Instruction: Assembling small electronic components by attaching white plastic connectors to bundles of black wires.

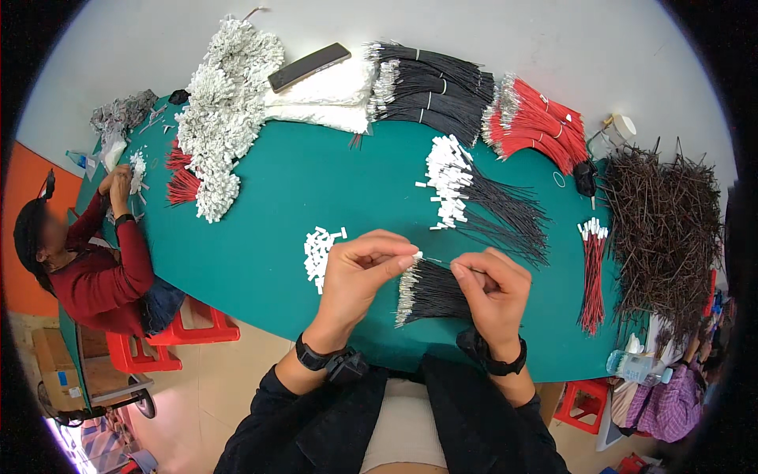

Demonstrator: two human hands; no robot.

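My left hand (351,280) pinches a small white plastic piece (418,256) between thumb and fingertips. A thin black wire (433,260) is pinched in my right hand (499,294), its bare end pointing at the white piece. Whether the tip is inside it is too small to tell. Under my hands lies a bundle of black wires (442,294) with metal tips facing left. Beside my left hand is a loose pile of small white pieces (318,251). Beyond my hands, black wires with white ends (452,182) lie in a fanned heap.
At the back sit a white heap (229,87), a black case (309,67) on white bags (324,103), black bundles (430,87) and red bundles (541,126). Rightward are red wires with white ends (592,272) and a dark tangled heap (663,237). A person (95,261) works at the left.
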